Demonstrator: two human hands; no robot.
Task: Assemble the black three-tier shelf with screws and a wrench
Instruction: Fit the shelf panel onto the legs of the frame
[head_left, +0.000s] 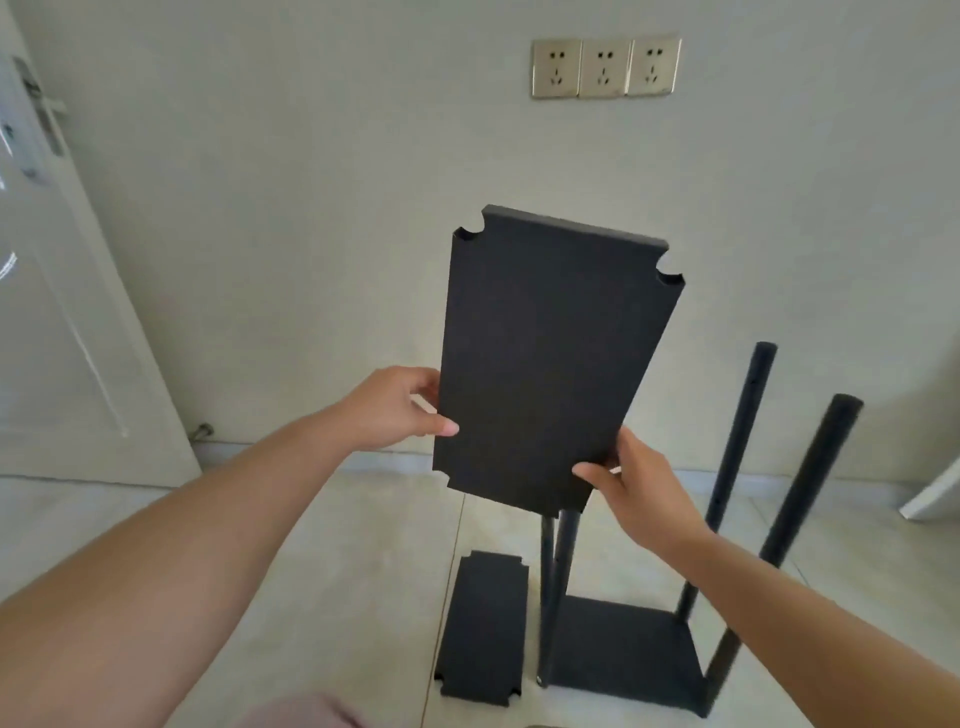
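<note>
A black shelf board (550, 353) with notched corners is held up in the air, tilted, in front of the wall. My left hand (395, 410) grips its lower left edge and my right hand (639, 488) grips its lower right corner. Below on the floor stands the partly built shelf: a bottom board (623, 649) with several black upright poles (810, 483) fixed at its corners. Another loose black board (483, 629) lies flat on the floor to the left of it. No screws or wrench are visible.
A pale wall with three power sockets (605, 67) is straight ahead. A white door (57, 291) stands at the left with a doorstop (202, 430) at the skirting. A white object (935, 493) pokes in at the right edge. The floor is tiled.
</note>
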